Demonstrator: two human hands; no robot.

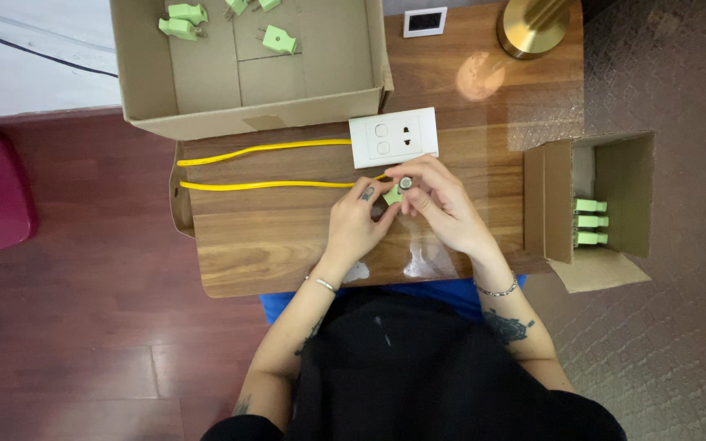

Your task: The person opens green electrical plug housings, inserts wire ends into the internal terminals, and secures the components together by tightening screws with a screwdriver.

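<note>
Both my hands meet over the middle of a small wooden table point(288, 237). My left hand point(357, 224) pinches a small light-green plug point(392, 196) at the end of a yellow cable point(263, 185). My right hand point(439, 200) holds a small dark-tipped metal part point(406, 183) against the plug. The cable loops left and back to a white switch-and-socket plate point(394, 137) lying just beyond my fingers.
A large open cardboard box point(320, 106) at the back left holds several loose green plugs point(279, 39). A smaller open box point(545, 204) at the right edge holds three more green plugs point(591, 221). A brass lamp base point(533, 28) and a small white frame point(425, 22) stand at the back.
</note>
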